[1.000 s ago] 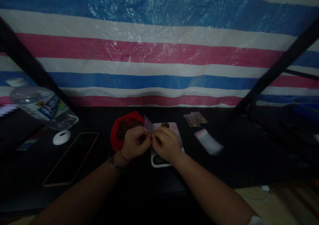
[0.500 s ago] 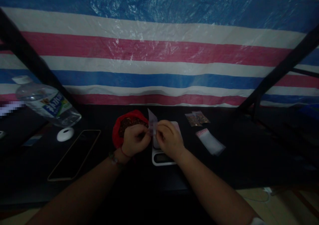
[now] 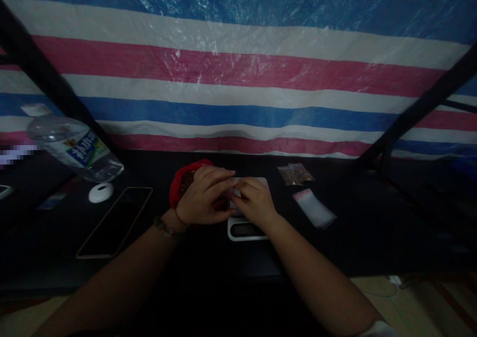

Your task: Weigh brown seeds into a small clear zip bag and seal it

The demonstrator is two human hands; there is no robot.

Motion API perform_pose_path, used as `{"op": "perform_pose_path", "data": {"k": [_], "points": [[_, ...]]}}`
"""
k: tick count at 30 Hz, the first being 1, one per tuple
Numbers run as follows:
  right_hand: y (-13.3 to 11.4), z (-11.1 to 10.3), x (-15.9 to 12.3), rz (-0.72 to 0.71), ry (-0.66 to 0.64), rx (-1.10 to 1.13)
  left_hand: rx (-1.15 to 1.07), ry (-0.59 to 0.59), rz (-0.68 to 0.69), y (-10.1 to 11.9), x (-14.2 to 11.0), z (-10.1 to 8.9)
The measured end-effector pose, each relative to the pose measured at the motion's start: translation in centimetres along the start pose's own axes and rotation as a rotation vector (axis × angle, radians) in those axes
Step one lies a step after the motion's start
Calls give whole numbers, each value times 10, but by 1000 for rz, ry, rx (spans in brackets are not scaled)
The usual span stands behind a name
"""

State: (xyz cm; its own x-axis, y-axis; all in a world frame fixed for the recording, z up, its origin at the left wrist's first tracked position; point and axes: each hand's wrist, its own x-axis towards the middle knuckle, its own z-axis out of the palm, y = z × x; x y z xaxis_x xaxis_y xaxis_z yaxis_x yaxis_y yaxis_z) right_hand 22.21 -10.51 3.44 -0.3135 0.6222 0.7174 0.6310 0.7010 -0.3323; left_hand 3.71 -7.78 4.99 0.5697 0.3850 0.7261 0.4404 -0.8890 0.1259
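Just below frame centre, right hand (image 3: 257, 204) pinching small clear bag (image 3: 235, 193) between thumb and fingers; left hand (image 3: 203, 196) curving around bag's left side, its hold unclear.

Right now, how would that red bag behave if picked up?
The red bag would probably sag, as its rim looks thin and uneven. It could spill if tipped: the top is open over loose brown bits. Weight is hard to judge; the left hand hides part of it.
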Motion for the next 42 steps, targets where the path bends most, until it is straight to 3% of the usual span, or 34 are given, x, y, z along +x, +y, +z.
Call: {"op": "perform_pose_path", "data": {"k": [7,12,15,19,23,26,29,33,42], "points": [[1,-3,2,-7,-35,4,21,-189,-24,-15,2,-5],[-9,-5,3,17,-76,91,-10,-147,-10,-14,1,-1],[-10,-11,5,41,19,187,-59,-131,-15,-13,1,1],[12,-32,14,188,211,222,-102,-125,-148,-11,0,8],[49,-49,17,152,-9,181,-129,-128,-341,-13,-3,22],[66,-43,6,203,-149,151,-191,-164,-412,-14,-4,30],[72,-30,-8,262,-187,118,-236,-182,-429,-15,-5,33],[73,-19,-16,272,-181,105,-248,-176,-454,-16,-5,34],[66,-19,-16,331,-45,249,-172,-160,-477,-10,-2,37]]}}
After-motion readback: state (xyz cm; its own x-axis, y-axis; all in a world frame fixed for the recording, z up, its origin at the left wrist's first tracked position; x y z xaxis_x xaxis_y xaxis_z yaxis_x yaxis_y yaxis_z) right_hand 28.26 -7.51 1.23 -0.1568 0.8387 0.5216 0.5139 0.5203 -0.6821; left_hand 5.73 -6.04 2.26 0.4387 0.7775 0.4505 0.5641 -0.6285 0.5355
